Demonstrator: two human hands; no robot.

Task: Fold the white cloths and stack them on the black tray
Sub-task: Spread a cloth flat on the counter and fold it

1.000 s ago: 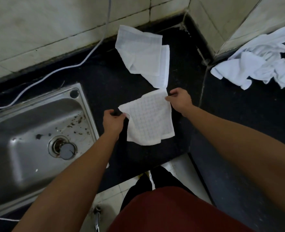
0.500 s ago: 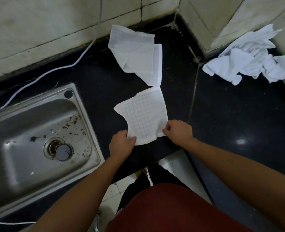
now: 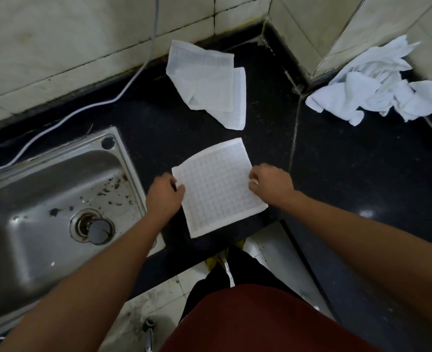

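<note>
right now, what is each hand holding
Left hand: pinches the left edge of the checked cloth.
Right hand: pinches the right edge of the same cloth.

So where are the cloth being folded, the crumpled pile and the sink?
cloth being folded (image 3: 218, 185), head view, middle of its gridded face.
crumpled pile (image 3: 377, 94), head view, centre of the heap.
sink (image 3: 32, 196), head view, bare basin wall.

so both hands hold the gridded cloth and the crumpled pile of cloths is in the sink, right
No: the head view shows the crumpled pile on the black counter at far right, not in the sink. The left hand and right hand do hold the gridded cloth.
</note>
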